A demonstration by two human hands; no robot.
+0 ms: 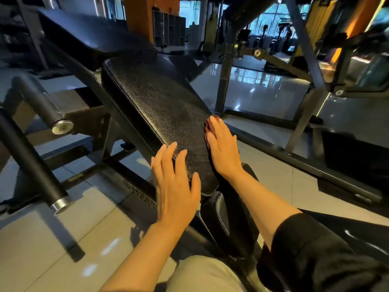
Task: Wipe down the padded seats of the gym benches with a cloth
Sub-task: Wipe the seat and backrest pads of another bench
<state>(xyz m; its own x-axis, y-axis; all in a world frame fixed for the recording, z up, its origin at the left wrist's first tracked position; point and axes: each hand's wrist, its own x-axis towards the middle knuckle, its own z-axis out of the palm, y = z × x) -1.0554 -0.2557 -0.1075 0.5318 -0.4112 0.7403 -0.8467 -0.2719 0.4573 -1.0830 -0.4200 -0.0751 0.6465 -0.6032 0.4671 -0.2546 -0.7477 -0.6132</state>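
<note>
A black textured padded seat (155, 106) slopes up and away from me in the middle of the head view. My right hand (224, 148) lies flat with straight fingers on a reddish-brown cloth (208, 125), pressing it against the seat's right edge; most of the cloth is hidden under the palm. My left hand (174, 184) rests open at the seat's near left corner, fingers spread and straight, fingertips touching the pad. A second black pad (92, 32) continues up behind the seat.
Black foam roller bars with steel end caps (42, 102) stick out at the left. The machine's dark steel frame (303, 165) runs along the tiled floor at the right. A smaller black pad (227, 213) sits below the seat's near end. Other gym machines stand in the background.
</note>
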